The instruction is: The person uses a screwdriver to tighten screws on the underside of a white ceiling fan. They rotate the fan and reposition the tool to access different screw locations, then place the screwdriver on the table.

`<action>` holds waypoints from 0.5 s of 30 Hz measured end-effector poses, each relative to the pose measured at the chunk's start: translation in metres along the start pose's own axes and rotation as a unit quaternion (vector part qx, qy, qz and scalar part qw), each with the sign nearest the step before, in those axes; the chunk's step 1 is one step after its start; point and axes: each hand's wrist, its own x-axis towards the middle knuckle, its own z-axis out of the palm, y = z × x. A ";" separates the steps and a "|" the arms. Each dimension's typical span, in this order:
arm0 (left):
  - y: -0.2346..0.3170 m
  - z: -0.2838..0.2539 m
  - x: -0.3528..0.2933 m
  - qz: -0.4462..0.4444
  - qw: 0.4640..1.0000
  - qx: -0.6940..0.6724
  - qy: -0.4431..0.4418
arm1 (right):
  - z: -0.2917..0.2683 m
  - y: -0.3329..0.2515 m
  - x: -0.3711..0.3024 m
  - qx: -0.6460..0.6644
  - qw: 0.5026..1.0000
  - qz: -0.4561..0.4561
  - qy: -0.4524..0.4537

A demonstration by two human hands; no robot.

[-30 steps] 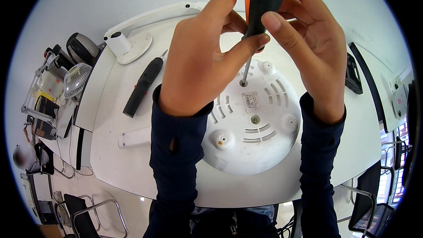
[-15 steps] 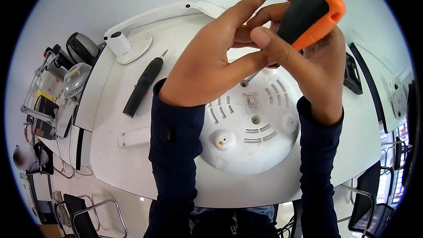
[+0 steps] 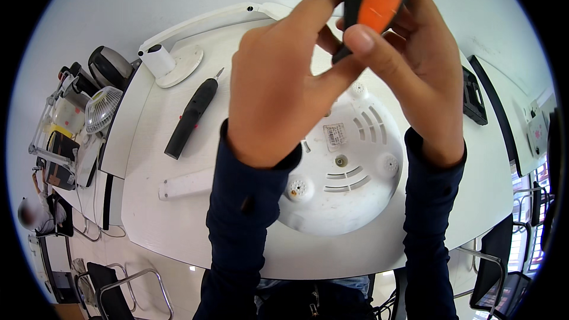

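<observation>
An orange and black screwdriver [image 3: 379, 3] is raised over the table, its handle cut off by the top edge of the view. My right hand [image 3: 424, 77] is closed around the handle. From the other side, my left hand [image 3: 275, 83] pinches in at the handle's lower end, thumb and fingers close to my right thumb. My hands hide the shaft and tip. Below lies a white round appliance base [image 3: 355, 201], underside up, with slotted vents, small round feet, a printed label [image 3: 335, 136] and a recessed screw hole [image 3: 341, 160].
Left of my left arm, a black electric screwdriver [image 3: 192, 118] and a white narrow piece [image 3: 186, 185] lie on the white table [image 3: 154, 225]. A white stand [image 3: 178, 66] is at the back left, a black case [image 3: 474, 98] at the right. Chairs [image 3: 109, 290] stand beyond the edge.
The screwdriver handle has moved up and left and turned more upright. My left hand has shifted slightly right and down. The shaft, visible earlier at the base, is now hidden.
</observation>
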 end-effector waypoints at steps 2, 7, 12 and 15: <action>-0.003 -0.002 0.000 -0.011 0.999 -0.029 -0.009 | 0.022 0.034 -0.007 -0.153 0.962 -0.200 0.107; -0.009 -0.009 0.000 0.000 0.995 -0.087 -0.049 | 0.005 0.047 -0.004 -0.064 0.984 -0.165 0.028; -0.019 -0.010 -0.002 0.047 0.985 -0.151 -0.066 | 0.007 0.045 -0.004 -0.073 0.983 -0.167 0.035; -0.024 -0.010 -0.004 0.102 0.986 -0.121 -0.057 | 0.010 0.044 -0.005 -0.086 0.982 -0.155 0.060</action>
